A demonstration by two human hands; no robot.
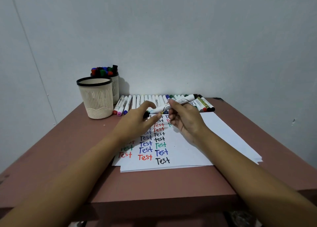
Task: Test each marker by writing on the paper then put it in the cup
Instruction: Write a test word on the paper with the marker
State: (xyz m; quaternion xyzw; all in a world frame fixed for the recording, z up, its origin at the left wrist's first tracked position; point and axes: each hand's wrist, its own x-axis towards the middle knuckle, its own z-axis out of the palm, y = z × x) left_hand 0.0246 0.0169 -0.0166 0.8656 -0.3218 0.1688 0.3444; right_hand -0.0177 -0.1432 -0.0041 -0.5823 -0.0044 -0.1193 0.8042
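My right hand grips a white marker by its barrel and holds it slanted above the far end of the paper. My left hand is at the marker's lower end, thumb and fingers curved round its black cap. Rows of the word "Test" in red, blue, green and black cover the left half of the paper. An empty beige mesh cup with a black rim stands at the far left. Right behind it, a second cup is full of markers.
A row of several white markers lies along the wall at the back of the brown table, running from the cups to the right. The paper is a small stack whose edges reach toward the table's right side.
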